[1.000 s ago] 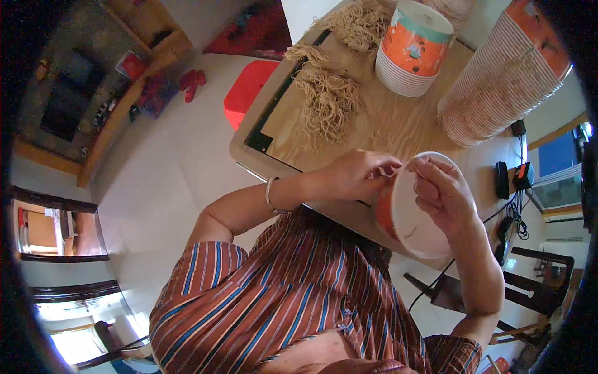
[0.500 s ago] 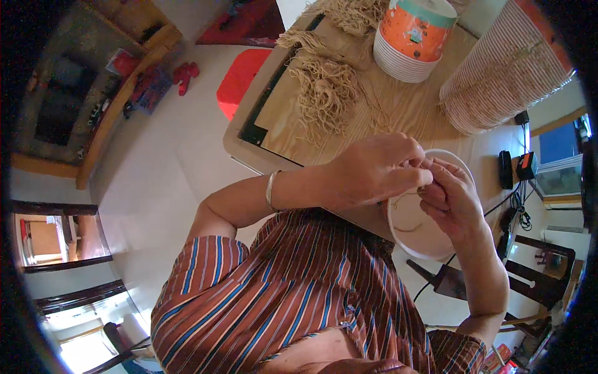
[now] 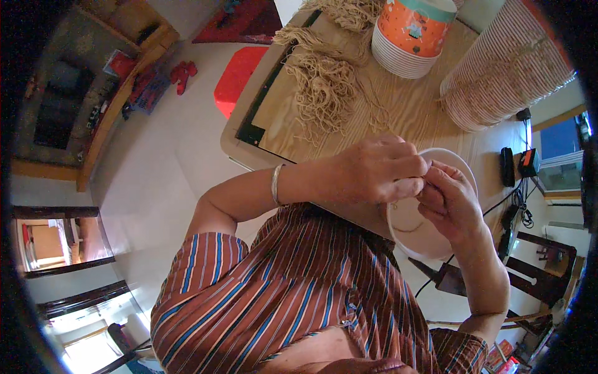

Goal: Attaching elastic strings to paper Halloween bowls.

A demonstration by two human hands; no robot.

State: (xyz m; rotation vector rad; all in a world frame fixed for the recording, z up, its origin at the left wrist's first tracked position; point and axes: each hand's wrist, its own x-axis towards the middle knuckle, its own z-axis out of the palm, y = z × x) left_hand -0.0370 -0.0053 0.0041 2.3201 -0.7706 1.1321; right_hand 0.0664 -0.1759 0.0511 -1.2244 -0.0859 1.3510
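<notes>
My left hand [image 3: 386,169] and my right hand [image 3: 453,201] meet fingertip to fingertip, both closed in a pinch. Whatever lies between the fingers is hidden. Just beneath them is a white round tub [image 3: 436,248], partly covered by my hands and standing at the table's near edge. A thin tan strand of twine [image 3: 409,230] shows curved inside it. Beyond my left hand a loose tangle of tan twine [image 3: 324,87] lies on the wooden table [image 3: 277,115]. My left wrist wears a silver-coloured bangle [image 3: 275,186].
A stack of orange and white paper tubs [image 3: 408,53] stands at the back of the table. A taller, leaning stack of paper tubs [image 3: 498,78] is to its right, with twine strands across it. Black cables [image 3: 520,206] hang at the right. A red stool [image 3: 240,78] stands left of the table.
My left hand has turned slightly, its fingers more curled against the right hand's fingertips. The view has shifted a little. Both hands stay over the tub.
</notes>
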